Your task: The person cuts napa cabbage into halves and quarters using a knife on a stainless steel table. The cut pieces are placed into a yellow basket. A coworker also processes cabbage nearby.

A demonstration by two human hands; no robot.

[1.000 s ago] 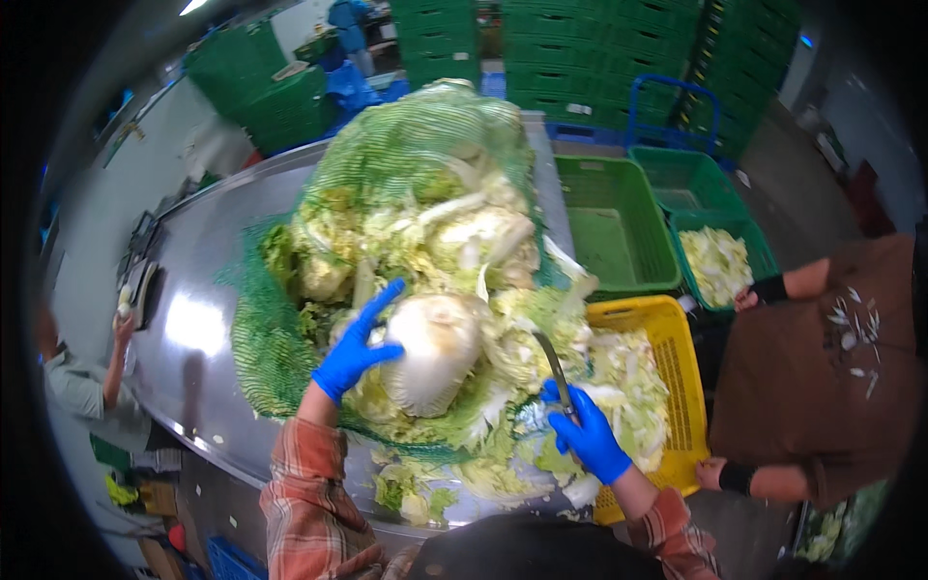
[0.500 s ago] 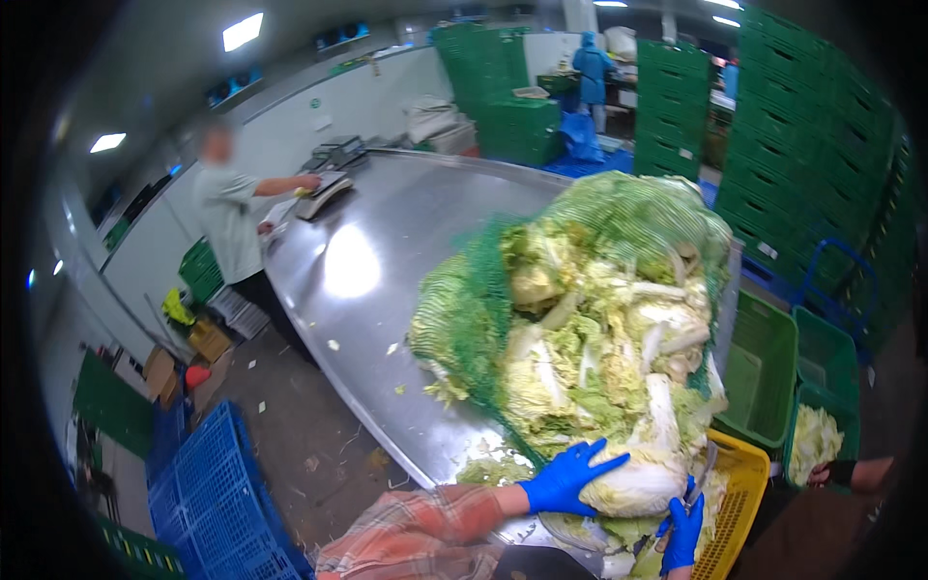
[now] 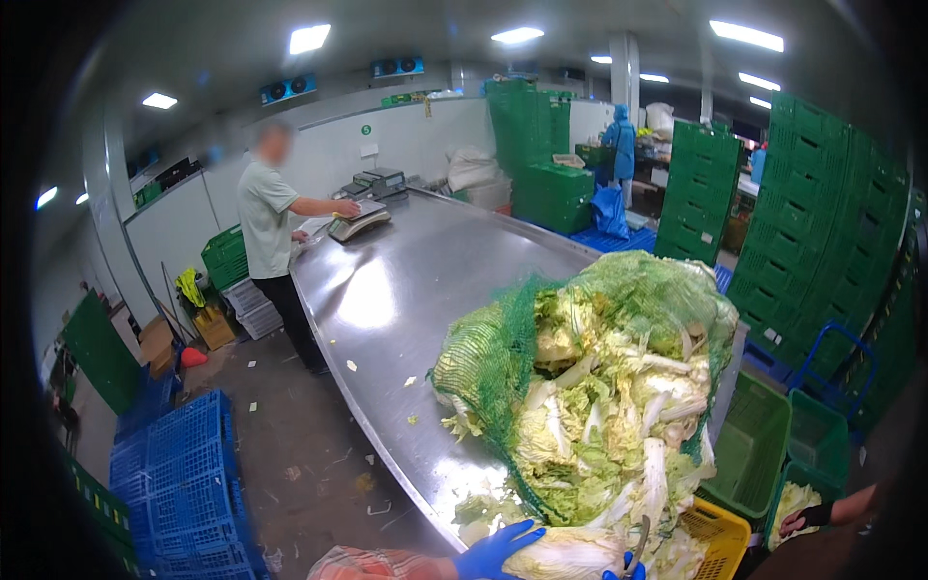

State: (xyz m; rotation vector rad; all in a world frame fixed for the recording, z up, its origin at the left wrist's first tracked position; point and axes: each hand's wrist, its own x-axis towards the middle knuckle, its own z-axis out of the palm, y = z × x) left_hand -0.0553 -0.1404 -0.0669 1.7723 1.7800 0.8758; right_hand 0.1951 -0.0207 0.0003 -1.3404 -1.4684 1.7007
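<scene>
At the bottom edge, my left hand (image 3: 498,549) in a blue glove grips a pale, trimmed cabbage head (image 3: 570,558) on the steel table (image 3: 406,280). Only a sliver of my blue-gloved right hand (image 3: 622,572) shows at the frame's edge. It holds a knife (image 3: 640,537) whose blade points up beside the cabbage. Just beyond both hands rises a big heap of cabbages (image 3: 599,406), partly wrapped in green netting (image 3: 483,367).
A yellow crate (image 3: 717,532) and green crates (image 3: 754,449) stand to the right, where another person's gloved hand (image 3: 810,519) reaches in. A person (image 3: 266,222) works a scale (image 3: 360,220) at the table's far end. Blue crates (image 3: 184,474) sit on the floor; green crate stacks (image 3: 822,213) line the right.
The view has swung up and to the left, showing the room. Both hands have slid to the bottom edge, with the left still on the cabbage head and the knife still in the right.
</scene>
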